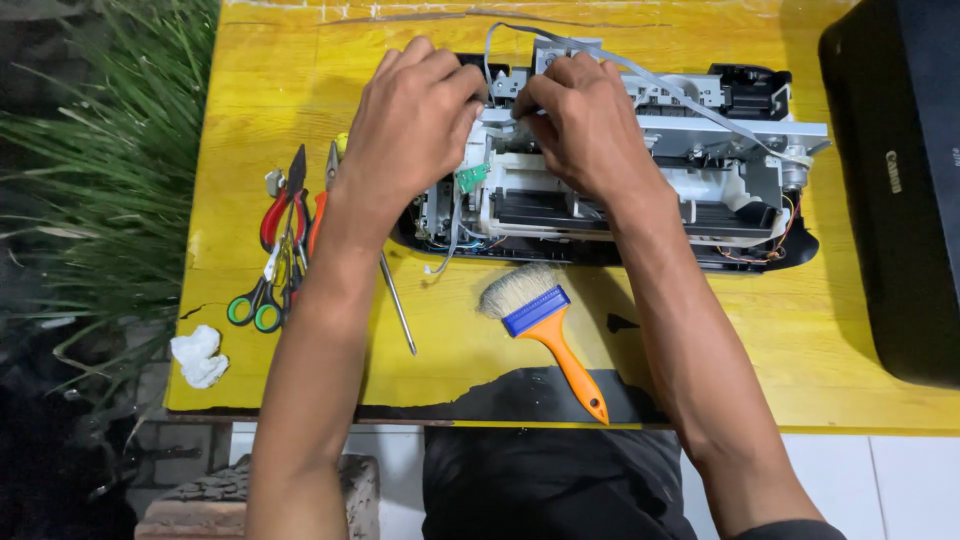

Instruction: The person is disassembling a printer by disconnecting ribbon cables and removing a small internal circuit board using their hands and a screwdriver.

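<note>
Yellow bench (300,90) carries a stripped printer chassis (620,190), outer cover already off, grey-white frame, metal rail and small green board exposed. Black cover or lid (900,180) sits apart at the right edge of the bench. Both hands work on the top left of the chassis, close together, nearly touching. Left hand (410,125): fingers curled down over the frame edge, pressed together; what they grip is hidden, can't tell. Right hand (585,120): fingers bent inward, prob. pinching the flat grey ribbon cable (690,95) where it meets the rail, but the contact pt is covered by knuckles. Cable runs loose over the top to the right side.

Progress, judging by layout: shell removed, internals open, mechanism itself in one piece, carriage rail and motor side not yet taken apart. So early-to-mid teardown w/ most inner parts left.

Nearby, untouched: orange-handled brush (545,320) just in front of the chassis, screwdriver (397,305) under the left forearm, red pliers (283,210) and green-handled scissors (255,305) at left, white rag (198,355) near the bench corner
</note>
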